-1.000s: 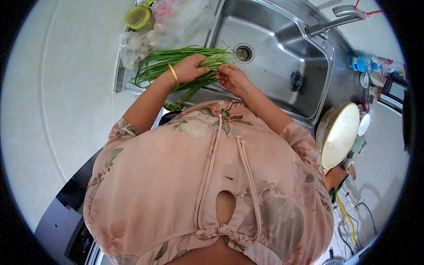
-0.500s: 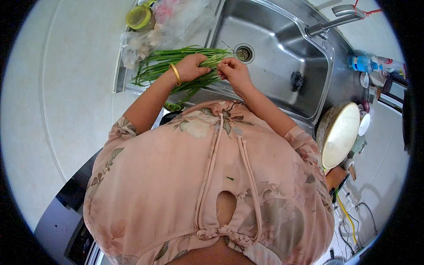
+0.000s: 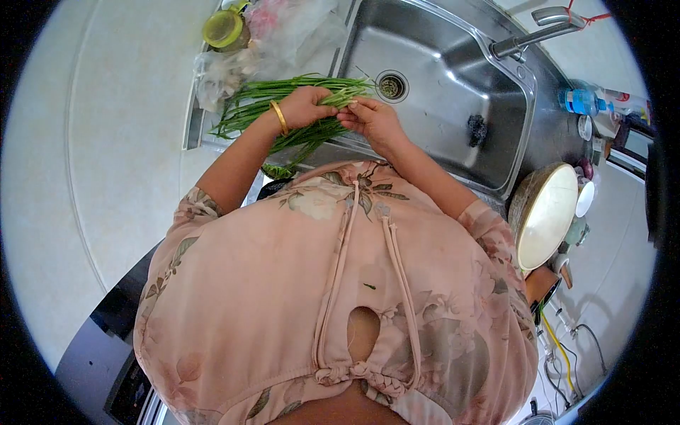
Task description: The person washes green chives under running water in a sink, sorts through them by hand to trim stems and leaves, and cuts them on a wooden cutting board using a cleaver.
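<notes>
A bunch of long green chives (image 3: 269, 95) lies across the left edge of the sink (image 3: 439, 159), its pale ends pointing toward the drain. My left hand (image 3: 306, 108), with a gold bangle at the wrist, is wrapped around the bunch near those pale ends. Close beside it, my right hand (image 3: 374, 126) pinches at the chive ends with thumb and fingers. Exactly which stalks sit between the right fingertips is too small to make out. The palms of both hands are hidden from above.
Clear plastic bags (image 3: 297, 32) and a yellow-green lidded jar (image 3: 222, 28) stand beyond the chives. A faucet (image 3: 538, 39) reaches over the sink, where a dark scrubber (image 3: 476, 130) lies. To the right are a large pale basin (image 3: 549, 216) and a blue-labelled bottle (image 3: 582, 102).
My right hand has shifted slightly left, nearer my left thumb, and its fingers have turned in at the chive ends. My left hand and the bunch stay almost where they were.
</notes>
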`<state>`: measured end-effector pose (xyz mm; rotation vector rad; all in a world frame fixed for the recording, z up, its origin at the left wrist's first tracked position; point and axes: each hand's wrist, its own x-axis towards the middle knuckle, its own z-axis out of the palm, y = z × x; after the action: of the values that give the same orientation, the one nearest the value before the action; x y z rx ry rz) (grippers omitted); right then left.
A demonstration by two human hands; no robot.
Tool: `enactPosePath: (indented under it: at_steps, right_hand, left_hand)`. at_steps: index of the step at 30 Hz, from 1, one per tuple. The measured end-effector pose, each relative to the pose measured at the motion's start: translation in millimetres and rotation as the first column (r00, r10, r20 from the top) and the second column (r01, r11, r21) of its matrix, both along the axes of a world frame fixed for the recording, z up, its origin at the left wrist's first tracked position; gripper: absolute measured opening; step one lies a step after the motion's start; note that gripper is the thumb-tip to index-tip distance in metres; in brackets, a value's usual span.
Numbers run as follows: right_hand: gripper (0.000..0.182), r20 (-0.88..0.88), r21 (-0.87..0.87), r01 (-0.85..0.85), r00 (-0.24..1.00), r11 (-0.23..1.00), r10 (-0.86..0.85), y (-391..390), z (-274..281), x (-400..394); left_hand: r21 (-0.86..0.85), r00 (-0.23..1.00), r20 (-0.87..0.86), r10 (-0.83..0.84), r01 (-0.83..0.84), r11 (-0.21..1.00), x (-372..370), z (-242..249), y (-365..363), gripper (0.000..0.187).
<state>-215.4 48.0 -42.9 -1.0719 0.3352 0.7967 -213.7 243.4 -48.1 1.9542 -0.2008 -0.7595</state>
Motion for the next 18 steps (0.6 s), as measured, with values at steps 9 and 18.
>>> enactPosePath:
  at_steps: [9,18]
  right_hand:
    - [0.021,0.2,-0.157,-0.031,0.978,0.987,0.063,7,11,3]
    - [0.023,0.144,-0.133,-0.078,0.985,0.988,0.097,4,1,7]
  left_hand:
    - [-0.007,1.0,-0.023,-0.008,0.008,1.0,2,4,1,0.021]
    - [-0.034,0.998,0.002,-0.056,0.056,0.998,-2,8,-2,0.026]
